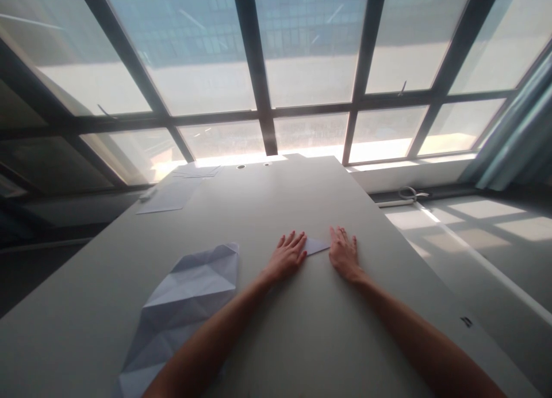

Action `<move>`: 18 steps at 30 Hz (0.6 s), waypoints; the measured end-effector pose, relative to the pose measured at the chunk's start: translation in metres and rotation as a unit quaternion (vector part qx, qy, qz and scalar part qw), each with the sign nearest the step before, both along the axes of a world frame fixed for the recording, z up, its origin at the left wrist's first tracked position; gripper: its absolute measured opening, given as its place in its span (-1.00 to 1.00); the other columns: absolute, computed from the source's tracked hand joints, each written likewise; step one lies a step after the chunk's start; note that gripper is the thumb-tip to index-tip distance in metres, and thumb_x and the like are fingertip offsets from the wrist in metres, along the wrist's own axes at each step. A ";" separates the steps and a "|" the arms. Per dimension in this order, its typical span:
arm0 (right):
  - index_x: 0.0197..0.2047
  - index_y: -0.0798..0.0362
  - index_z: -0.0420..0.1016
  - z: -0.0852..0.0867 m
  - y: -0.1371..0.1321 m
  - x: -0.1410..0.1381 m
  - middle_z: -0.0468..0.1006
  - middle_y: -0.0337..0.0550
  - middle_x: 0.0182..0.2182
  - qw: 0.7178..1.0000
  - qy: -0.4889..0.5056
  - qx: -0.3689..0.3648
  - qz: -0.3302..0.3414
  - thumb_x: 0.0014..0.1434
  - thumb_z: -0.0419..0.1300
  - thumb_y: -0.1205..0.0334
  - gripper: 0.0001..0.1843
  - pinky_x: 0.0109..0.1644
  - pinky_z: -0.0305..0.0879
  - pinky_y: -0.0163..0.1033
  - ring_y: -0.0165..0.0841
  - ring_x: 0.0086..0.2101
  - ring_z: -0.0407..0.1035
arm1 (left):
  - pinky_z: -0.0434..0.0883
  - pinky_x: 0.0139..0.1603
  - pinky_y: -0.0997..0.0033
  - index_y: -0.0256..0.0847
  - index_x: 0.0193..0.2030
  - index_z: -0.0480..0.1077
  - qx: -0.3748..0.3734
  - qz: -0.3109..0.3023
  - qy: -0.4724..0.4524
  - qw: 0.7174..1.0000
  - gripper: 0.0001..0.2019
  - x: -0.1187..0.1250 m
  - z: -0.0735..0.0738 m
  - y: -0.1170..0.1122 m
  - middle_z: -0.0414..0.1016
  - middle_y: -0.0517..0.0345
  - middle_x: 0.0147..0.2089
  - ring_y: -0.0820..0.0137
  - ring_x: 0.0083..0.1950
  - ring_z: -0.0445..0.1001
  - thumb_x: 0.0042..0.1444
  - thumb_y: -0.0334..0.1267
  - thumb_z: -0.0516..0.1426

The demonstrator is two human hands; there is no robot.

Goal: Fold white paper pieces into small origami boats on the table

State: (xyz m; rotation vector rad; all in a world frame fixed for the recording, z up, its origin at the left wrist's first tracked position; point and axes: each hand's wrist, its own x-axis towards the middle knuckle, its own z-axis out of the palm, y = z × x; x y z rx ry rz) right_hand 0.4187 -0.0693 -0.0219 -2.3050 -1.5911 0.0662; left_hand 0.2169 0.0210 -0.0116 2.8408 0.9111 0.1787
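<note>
**Paper (317, 247) flat between left hand (288, 253) and right hand (344, 255)**

On the surface (293, 196), the paper lies with its left end at the thumb side of the left hand and its right end at the right hand. The left fingers are extended and slightly apart, palm down. The right fingers point forward with small gaps; one cannot tell whether they pinch the paper's edge or only press on it.

Only the middle of the paper shows, a pale wedge; both ends are covered by the hands, so its full outline and folds cannot be made out. To the left lies a creased sheet (190, 289), partly hidden by the left forearm and cut off at the bottom. The far sheets (168, 196) are blurred, their number unclear, and glare washes out the window (302, 47).
</note>
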 end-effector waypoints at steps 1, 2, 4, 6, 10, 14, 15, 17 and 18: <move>0.45 0.12 -0.06 0.001 0.001 0.001 0.04 0.02 0.38 1.000 0.005 0.010 0.000 0.23 -0.20 0.42 -0.29 0.38 -0.35 0.15 -0.18 0.37 -0.20 | -0.19 0.44 -0.01 -0.05 0.48 -0.13 -0.001 0.000 0.000 1.000 -0.42 0.000 0.000 0.000 -0.14 0.23 0.50 0.18 0.50 -0.25 0.38 0.04 -0.22; 0.45 0.13 -0.08 0.002 0.002 0.000 0.05 0.01 0.38 1.000 0.011 0.024 0.004 0.23 -0.21 0.42 -0.29 0.39 -0.33 0.12 -0.20 0.37 -0.20 | -0.18 0.44 -0.01 -0.05 0.48 -0.13 -0.002 0.002 0.001 1.000 -0.41 0.001 0.000 0.000 -0.14 0.23 0.50 0.17 0.50 -0.25 0.37 0.04 -0.21; 0.45 0.15 -0.09 0.006 0.005 -0.006 0.06 -0.02 0.38 0.998 0.021 0.058 0.029 0.28 -0.24 0.39 -0.33 0.40 -0.27 0.04 -0.25 0.37 -0.19 | -0.18 0.44 -0.01 -0.04 0.48 -0.14 -0.003 0.004 0.003 1.000 -0.41 0.001 -0.001 0.000 -0.12 0.23 0.49 0.16 0.50 -0.24 0.37 0.03 -0.20; 0.44 0.18 -0.04 0.008 0.007 -0.016 0.06 -0.03 0.38 0.993 0.027 0.081 0.078 0.33 -0.24 0.30 -0.38 0.40 -0.24 -0.03 -0.29 0.37 -0.18 | -0.20 0.44 -0.02 -0.02 0.48 -0.15 -0.003 0.002 0.004 1.000 -0.42 0.002 -0.001 0.000 -0.12 0.23 0.49 0.17 0.50 -0.25 0.37 0.04 -0.20; 0.42 0.20 0.00 0.007 0.008 -0.035 0.03 -0.01 0.38 0.982 0.022 0.035 0.183 0.36 -0.21 0.18 -0.39 0.41 -0.29 -0.03 -0.30 0.36 -0.17 | -0.25 0.43 -0.11 0.03 0.48 -0.24 -0.008 -0.015 0.010 1.000 -0.42 0.002 -0.002 -0.001 -0.15 0.24 0.50 0.19 0.51 -0.32 0.39 0.07 -0.26; 0.43 0.15 -0.03 0.004 0.007 -0.038 -0.04 -0.03 0.40 0.983 -0.004 -0.007 0.185 0.37 -0.21 0.16 -0.39 0.39 -0.43 0.15 -0.24 0.37 -0.22 | -0.31 0.41 -0.16 -0.01 0.49 -0.26 -0.018 -0.015 0.012 1.000 -0.42 0.001 -0.002 -0.004 -0.20 0.21 0.51 0.19 0.51 -0.34 0.39 0.07 -0.30; 0.43 0.12 -0.03 0.004 0.006 -0.037 -0.05 -0.03 0.40 0.984 -0.007 -0.014 0.177 0.37 -0.21 0.15 -0.39 0.38 -0.44 0.19 -0.22 0.38 -0.23 | -0.31 0.41 -0.16 -0.03 0.49 -0.25 -0.019 -0.010 0.012 1.000 -0.42 0.001 -0.002 -0.004 -0.21 0.19 0.51 0.19 0.51 -0.34 0.40 0.05 -0.30; 0.43 0.06 -0.01 0.005 0.007 -0.035 -0.07 -0.04 0.41 0.986 -0.008 -0.027 0.165 0.37 -0.18 0.12 -0.40 0.36 -0.44 0.26 -0.18 0.38 -0.25 | -0.30 0.41 -0.17 -0.06 0.49 -0.21 -0.020 0.003 0.012 1.000 -0.44 0.001 -0.001 -0.006 -0.21 0.17 0.51 0.18 0.51 -0.34 0.40 -0.01 -0.29; 0.43 0.02 0.00 0.006 0.007 -0.035 -0.07 -0.04 0.41 0.986 -0.008 -0.032 0.161 0.37 -0.17 0.11 -0.41 0.35 -0.43 0.28 -0.17 0.38 -0.25 | -0.29 0.41 -0.18 -0.06 0.48 -0.19 -0.021 0.010 0.013 1.000 -0.45 0.001 -0.001 -0.006 -0.20 0.17 0.51 0.17 0.51 -0.34 0.40 -0.04 -0.28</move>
